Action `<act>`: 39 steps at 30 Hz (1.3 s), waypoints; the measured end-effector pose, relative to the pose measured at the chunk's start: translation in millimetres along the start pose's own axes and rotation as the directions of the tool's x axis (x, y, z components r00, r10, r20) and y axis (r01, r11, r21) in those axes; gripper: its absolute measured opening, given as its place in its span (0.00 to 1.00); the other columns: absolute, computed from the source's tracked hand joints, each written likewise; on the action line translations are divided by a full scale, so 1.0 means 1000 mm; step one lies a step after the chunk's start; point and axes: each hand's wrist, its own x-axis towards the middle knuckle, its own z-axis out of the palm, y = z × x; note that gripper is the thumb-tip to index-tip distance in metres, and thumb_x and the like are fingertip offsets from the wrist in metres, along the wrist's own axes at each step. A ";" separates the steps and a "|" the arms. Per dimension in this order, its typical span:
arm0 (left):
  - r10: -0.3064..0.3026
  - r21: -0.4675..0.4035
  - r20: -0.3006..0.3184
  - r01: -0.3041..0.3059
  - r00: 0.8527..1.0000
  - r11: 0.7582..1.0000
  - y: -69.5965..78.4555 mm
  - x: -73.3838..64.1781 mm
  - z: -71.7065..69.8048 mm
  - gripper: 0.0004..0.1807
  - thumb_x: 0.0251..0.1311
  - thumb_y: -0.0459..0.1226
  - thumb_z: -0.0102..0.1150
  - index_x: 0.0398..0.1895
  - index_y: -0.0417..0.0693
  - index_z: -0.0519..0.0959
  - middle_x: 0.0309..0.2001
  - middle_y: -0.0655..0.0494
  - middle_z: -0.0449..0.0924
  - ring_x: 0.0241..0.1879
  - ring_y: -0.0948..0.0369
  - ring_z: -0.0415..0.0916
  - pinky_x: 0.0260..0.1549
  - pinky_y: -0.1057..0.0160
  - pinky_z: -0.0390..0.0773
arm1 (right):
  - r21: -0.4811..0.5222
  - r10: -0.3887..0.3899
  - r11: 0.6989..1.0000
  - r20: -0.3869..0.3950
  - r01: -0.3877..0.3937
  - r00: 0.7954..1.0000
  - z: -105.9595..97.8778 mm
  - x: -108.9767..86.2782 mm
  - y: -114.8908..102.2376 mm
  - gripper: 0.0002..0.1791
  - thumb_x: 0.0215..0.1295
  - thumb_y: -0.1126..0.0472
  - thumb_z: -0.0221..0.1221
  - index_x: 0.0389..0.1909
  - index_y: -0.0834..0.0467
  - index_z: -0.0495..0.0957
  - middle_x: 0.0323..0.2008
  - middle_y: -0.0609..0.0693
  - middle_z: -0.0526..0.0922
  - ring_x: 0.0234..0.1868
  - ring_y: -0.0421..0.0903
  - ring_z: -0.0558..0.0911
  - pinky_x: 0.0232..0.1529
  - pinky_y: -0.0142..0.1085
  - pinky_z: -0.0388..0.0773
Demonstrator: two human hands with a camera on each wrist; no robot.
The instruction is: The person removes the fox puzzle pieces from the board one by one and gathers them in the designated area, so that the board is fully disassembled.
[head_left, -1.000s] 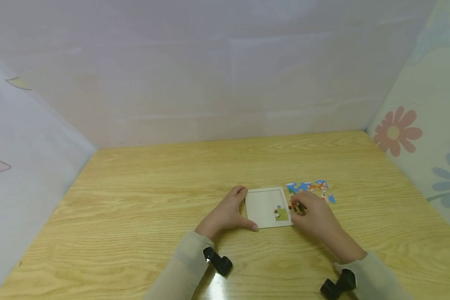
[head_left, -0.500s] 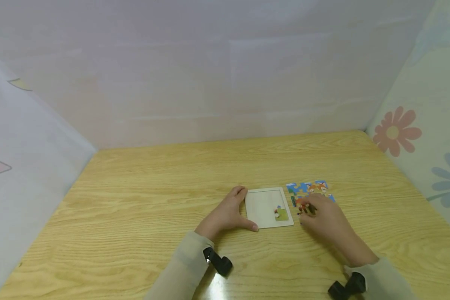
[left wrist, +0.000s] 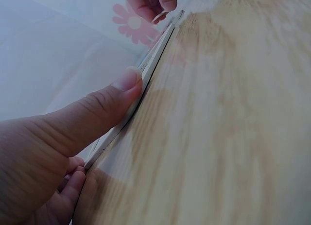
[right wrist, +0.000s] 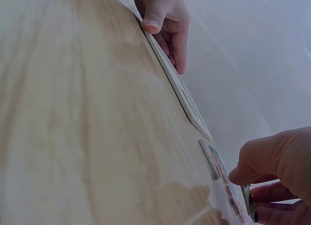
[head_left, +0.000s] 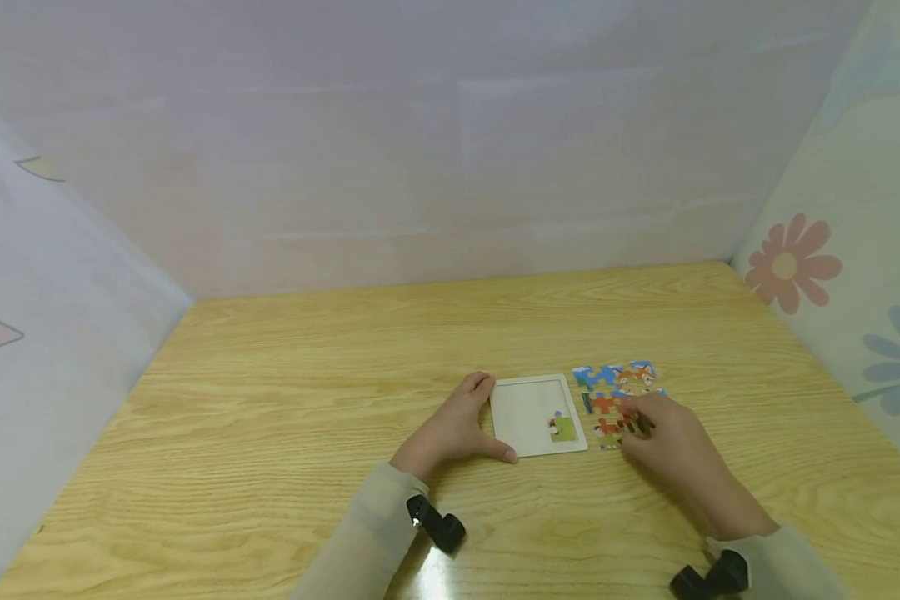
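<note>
A shallow white puzzle tray (head_left: 521, 417) lies on the table, one green puzzle piece (head_left: 562, 429) inside its lower right corner. My left hand (head_left: 452, 427) holds the tray at its left side, thumb at the near edge and fingers at the far corner. Thumb and fingers of my right hand (head_left: 671, 437) pinch a puzzle piece (right wrist: 247, 200), tilted on edge, above the right part of the loose pieces. Those loose puzzle pieces (head_left: 600, 377) form rows with a fox picture beside the tray; my right hand hides some of them.
The wooden table (head_left: 307, 400) reaches back to a pale cloth wall (head_left: 450, 167). Patterned side walls stand left and right, the right one with a red flower (head_left: 786, 265). A black wrist camera (head_left: 437, 523) sits on the left sleeve, another on the right.
My right hand has moved right, away from the tray's edge and across the loose pieces, with the puzzle piece in its fingers. More fox pieces show now. Left hand and tray stay put.
</note>
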 end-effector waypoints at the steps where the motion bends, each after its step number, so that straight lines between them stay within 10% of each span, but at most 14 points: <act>1: 0.000 -0.001 0.001 0.000 1.000 1.000 0.000 0.000 0.000 0.66 0.31 0.56 0.75 0.72 0.40 0.48 0.71 0.49 0.47 0.70 0.53 0.48 0.65 0.55 0.56 | -0.006 -0.001 1.000 0.002 0.001 1.000 0.000 -0.001 0.001 0.15 0.45 0.67 0.62 0.38 0.61 0.80 0.39 0.56 0.80 0.38 0.50 0.76 0.37 0.45 0.74; 39: 0.006 0.010 -0.009 -0.006 1.000 1.000 -0.001 0.000 0.001 0.65 0.31 0.56 0.75 0.72 0.41 0.49 0.71 0.49 0.48 0.69 0.53 0.48 0.65 0.54 0.56 | -0.047 -0.179 0.981 0.141 0.187 0.974 -0.009 -0.003 0.024 0.09 0.53 0.62 0.66 0.36 0.57 0.83 0.41 0.55 0.80 0.47 0.60 0.77 0.42 0.50 0.77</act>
